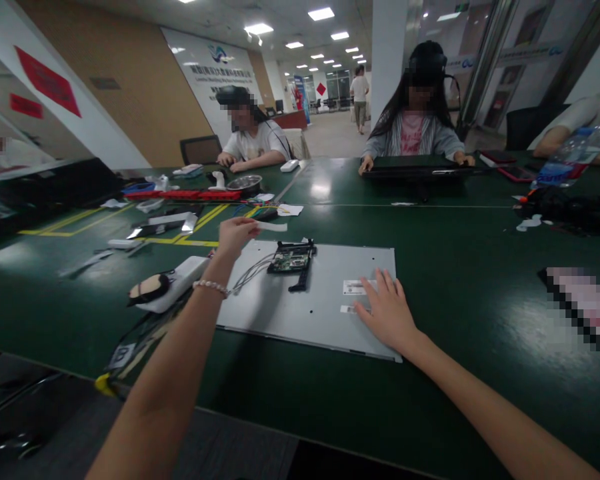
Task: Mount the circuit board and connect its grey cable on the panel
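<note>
A flat grey metal panel [280,313] lies on the green table in front of me. On its upper middle sits a green circuit board [293,260] in a black bracket, with grey cables [253,272] running off to the left. My left hand [237,235] is raised near the panel's far left corner, its fingers pinched on a white strip [273,227] that sticks out to the right. My right hand [384,305] rests spread on the panel's right side, partly over two white labels [353,287].
Left of the panel are a white device with a beige pad [153,288] and loose cables. Further back lie a red bar [185,195], a metal bowl [245,183] and scraps. A phone [585,303] and a water bottle [563,160] are at right. Two people sit across the table.
</note>
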The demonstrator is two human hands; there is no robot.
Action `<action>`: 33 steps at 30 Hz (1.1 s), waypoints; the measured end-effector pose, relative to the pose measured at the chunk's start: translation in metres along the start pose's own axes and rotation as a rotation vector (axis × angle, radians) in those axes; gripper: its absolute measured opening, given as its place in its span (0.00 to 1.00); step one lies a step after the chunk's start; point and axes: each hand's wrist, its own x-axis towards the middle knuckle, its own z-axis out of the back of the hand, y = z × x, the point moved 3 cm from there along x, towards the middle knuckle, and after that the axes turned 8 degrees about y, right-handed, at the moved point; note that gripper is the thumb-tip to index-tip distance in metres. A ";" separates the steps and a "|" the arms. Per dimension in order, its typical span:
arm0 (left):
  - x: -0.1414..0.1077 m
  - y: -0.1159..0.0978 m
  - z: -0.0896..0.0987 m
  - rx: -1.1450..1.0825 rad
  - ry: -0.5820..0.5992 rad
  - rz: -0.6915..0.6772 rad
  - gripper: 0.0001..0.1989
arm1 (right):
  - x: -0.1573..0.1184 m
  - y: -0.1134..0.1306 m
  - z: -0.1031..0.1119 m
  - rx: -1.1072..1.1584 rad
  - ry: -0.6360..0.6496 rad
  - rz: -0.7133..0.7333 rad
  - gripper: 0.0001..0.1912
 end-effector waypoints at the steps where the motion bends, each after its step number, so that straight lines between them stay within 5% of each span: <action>1: 0.004 -0.002 -0.011 -0.020 -0.019 0.003 0.15 | 0.000 0.000 0.000 0.002 -0.001 0.002 0.36; 8: 0.020 0.002 -0.073 0.019 -0.045 0.062 0.19 | 0.002 0.000 -0.002 0.003 -0.026 -0.003 0.34; 17: 0.009 -0.008 -0.070 0.352 -0.018 -0.080 0.24 | 0.001 0.000 -0.001 0.001 -0.022 0.002 0.35; 24: -0.029 -0.014 -0.095 0.656 0.434 -0.396 0.25 | 0.000 -0.001 -0.001 0.009 -0.011 0.003 0.35; 33: -0.034 0.001 -0.106 0.809 0.578 -0.408 0.30 | 0.000 0.000 -0.002 0.003 -0.026 0.006 0.35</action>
